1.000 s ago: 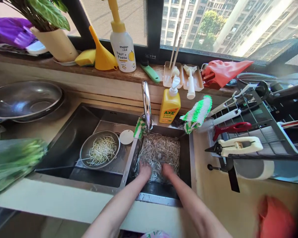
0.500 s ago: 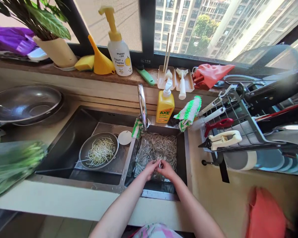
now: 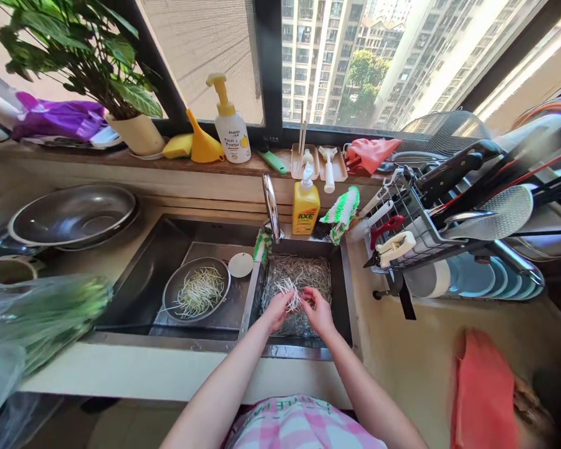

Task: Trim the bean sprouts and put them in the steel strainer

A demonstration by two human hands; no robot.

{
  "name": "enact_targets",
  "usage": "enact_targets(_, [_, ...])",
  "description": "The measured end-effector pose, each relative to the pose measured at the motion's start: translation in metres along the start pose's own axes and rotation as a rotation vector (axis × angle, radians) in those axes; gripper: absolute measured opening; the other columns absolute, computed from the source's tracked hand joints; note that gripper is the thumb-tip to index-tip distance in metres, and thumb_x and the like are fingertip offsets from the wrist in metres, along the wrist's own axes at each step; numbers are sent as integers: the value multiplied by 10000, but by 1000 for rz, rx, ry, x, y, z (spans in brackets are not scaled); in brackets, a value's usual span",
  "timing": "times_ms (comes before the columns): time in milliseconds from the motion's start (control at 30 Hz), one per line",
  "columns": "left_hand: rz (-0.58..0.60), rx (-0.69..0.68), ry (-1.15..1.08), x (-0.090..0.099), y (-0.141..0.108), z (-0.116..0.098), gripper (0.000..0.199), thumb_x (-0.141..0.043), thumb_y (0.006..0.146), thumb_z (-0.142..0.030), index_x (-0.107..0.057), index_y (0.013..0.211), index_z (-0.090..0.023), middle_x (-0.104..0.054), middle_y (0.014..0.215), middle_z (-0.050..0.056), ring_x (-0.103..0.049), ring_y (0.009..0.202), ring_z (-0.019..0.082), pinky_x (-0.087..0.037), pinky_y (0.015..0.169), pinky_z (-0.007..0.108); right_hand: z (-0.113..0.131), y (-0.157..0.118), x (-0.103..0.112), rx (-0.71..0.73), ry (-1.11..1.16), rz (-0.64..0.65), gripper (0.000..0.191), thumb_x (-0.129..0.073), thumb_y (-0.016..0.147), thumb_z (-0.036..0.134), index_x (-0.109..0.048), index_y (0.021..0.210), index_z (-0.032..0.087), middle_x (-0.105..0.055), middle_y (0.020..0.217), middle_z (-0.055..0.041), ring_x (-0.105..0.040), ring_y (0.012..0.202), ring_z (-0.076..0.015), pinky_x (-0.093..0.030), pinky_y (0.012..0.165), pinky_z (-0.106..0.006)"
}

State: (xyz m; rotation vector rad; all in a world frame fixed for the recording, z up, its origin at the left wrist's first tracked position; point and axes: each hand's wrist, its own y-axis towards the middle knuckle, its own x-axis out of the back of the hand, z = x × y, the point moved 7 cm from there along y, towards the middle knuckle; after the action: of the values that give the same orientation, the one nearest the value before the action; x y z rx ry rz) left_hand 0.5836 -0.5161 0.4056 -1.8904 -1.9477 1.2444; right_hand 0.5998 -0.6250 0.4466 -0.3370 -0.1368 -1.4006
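Observation:
Over the right sink basin (image 3: 350,305), my left hand (image 3: 279,312) is closed around a small bunch of white bean sprouts (image 3: 292,298). My right hand (image 3: 318,312) pinches at the right edge of that bunch, thumb and fingertips close together. Beneath both hands, a mass of thin bean sprouts (image 3: 303,269) fills much of the basin and looks wet. To the left, in the other basin (image 3: 140,274), a round strainer (image 3: 166,298) holds a heap of pale bean sprouts (image 3: 200,290). Next to it lies a white round disc (image 3: 240,265).
A chrome faucet (image 3: 271,206) rises behind the basins, beside a yellow AXE bottle (image 3: 305,209). On the right stands a utensil rack (image 3: 425,243) with knives and plates. Bagged greens (image 3: 60,312) lie on the left counter, a wok (image 3: 75,215) behind them. A red cloth (image 3: 484,386) is at lower right.
My hands have come up slightly from the sprout mass and moved a little apart. A fuller bunch of white sprouts now shows between them. The camera view has shifted.

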Motion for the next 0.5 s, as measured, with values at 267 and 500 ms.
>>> enact_targets(267, [267, -103, 112, -19, -32, -17, 434, -652, 631, -367, -561, 977, -121, -613, 895, 73, -557, 828, 160, -396, 777, 289, 2, -3, 1, -123, 160, -31, 274, -513, 727, 396, -603, 776, 142, -631, 692, -50, -569, 602, -159, -452, 558, -262])
enact_targets(500, [122, -154, 364, -3, -17, -25, 402, -666, 581, -413, -550, 822, -114, -548, 686, 4, -483, 605, 96, -377, 571, 226, 4, 0, 17, -80, 40, -56, 219, -551, 703, 346, -617, 768, 147, -629, 703, -42, -556, 623, -156, -440, 588, -267])
